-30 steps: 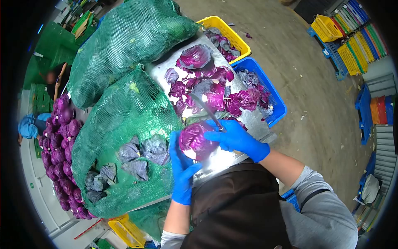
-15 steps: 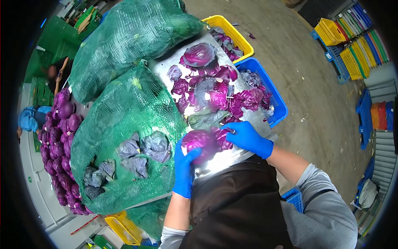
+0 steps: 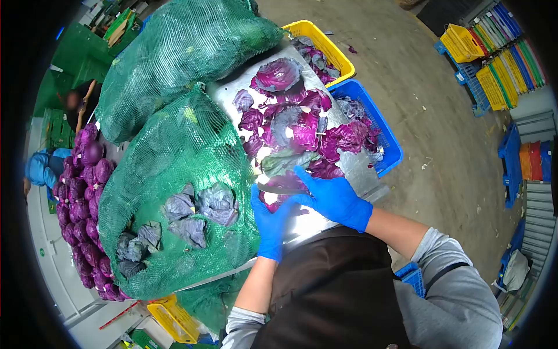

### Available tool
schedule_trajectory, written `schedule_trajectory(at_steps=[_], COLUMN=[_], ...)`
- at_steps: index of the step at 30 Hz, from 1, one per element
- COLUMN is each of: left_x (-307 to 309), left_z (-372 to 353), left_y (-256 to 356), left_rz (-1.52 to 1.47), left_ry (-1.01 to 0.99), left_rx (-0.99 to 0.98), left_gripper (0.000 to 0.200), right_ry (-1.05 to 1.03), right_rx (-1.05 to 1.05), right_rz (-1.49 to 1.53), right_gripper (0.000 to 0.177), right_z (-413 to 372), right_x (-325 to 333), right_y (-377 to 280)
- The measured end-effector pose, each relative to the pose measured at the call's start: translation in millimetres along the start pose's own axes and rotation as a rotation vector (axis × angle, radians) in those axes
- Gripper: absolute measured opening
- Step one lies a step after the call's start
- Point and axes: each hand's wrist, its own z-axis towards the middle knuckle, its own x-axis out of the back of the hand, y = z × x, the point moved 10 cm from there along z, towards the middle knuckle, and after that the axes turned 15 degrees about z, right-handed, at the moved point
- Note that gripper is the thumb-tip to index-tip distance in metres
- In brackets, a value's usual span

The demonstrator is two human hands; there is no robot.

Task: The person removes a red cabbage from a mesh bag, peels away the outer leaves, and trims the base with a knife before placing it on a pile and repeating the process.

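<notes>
The left hand (image 3: 270,227) cups the red cabbage (image 3: 272,200) at the desk's (image 3: 314,224) near edge. The right hand (image 3: 334,198) grips the knife (image 3: 279,188), its blade laid across the head, so trimming appears to be the step in hand, and the cut calls for a firm left-hand hold. Cut leaves (image 3: 299,132) lie beyond.

- Left hand (image 3: 268,224) at six o'clock of the view: a bright blue thin glove (image 3: 271,235), cuff ending at the wrist.
- Right hand (image 3: 332,198): a matching blue glove, its cuff rolled at the wrist.
- Grey long sleeves (image 3: 450,296), pushed up past the forearms, at five and seven o'clock.
- Dark brown apron (image 3: 331,291) over the chest, smooth and slightly shiny.
- Narrow black strap (image 3: 440,272) across the right sleeve.
</notes>
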Motion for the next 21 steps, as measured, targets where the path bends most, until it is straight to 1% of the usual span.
schedule_trajectory(at_steps=[1,2,3,4,5,6,7,8,9,10,11,13,14,16,17,19,21], left_x=[0.7,-0.6,-2.6,-0.5,3.1,-0.5,-2.0,-2.0,-9.7,-6.5,-5.2,2.8,3.1,0.5,-1.3,-5.9,-7.0], left_z=[0.9,2.4,3.2,6.7,6.4,1.6,-1.3,2.0,2.5,4.1,9.4,19.8,20.9,21.4,21.7,23.1,24.4], left_y=[-3.8,-3.9,-4.6,-14.5,0.1,14.5,15.9,21.1,11.3,5.3,-5.1,-5.0,-3.2,11.6,15.3,12.3,9.7], left_rz=[0.0,0.068,0.136,0.134,0.474,0.814,0.81,0.425,0.042,0.028,0.026,0.412,0.411,0.67,0.669,0.575,0.573], left_ry=[0.001,-0.015,-0.029,-0.026,0.064,0.156,0.16,0.072,-0.019,0.029,0.026,0.067,0.065,0.095,0.092,0.041,0.018], left_rx=[-0.003,-0.097,-0.189,-0.19,-0.348,-0.502,-0.503,-0.259,-0.015,-0.029,-0.031,-0.184,-0.186,-0.265,-0.266,-0.189,-0.18], left_gripper=[0.073,0.074,0.075,0.075,0.077,0.079,0.079,0.084,0.089,0.095,0.095,0.093,0.093,0.084,0.084,0.085,0.084], right_ry=[0.029,0.057,0.056,-0.036,-0.128,-0.13,-0.116,-0.1,-0.097,-0.097,-0.096,-0.079,-0.066,-0.036,-0.009,-0.001,0.008], right_rx=[0.074,0.148,0.151,0.052,-0.046,-0.043,-0.079,-0.115,-0.114,-0.117,-0.12,-0.117,-0.114,-0.097,-0.08,-0.082,-0.08], right_rz=[-0.049,-0.099,-0.099,-0.073,-0.047,-0.051,-0.017,0.018,0.014,0.057,0.1,0.074,0.051,0.02,-0.011,-0.017,-0.018], right_gripper=[0.067,0.066,0.066,0.064,0.062,0.062,0.063,0.064,0.064,0.064,0.063,0.062,0.062,0.061,0.06,0.059,0.058], right_z=[0.9,1.4,3.5,7.0,7.5,7.2,6.9,7.1,7.8,8.3,8.6,10.2,10.5,8.5,7.7,11.0,16.6], right_x=[0.4,1.0,3.1,-0.4,-6.5,-6.3,-4.7,-3.1,-2.2,-1.2,-0.1,5.5,8.0,6.2,7.9,7.0,6.8], right_y=[-6.9,-14.3,-17.2,-11.3,-3.7,-3.5,1.1,6.2,9.1,13.0,15.5,13.5,12.3,14.6,14.2,14.1,12.6])
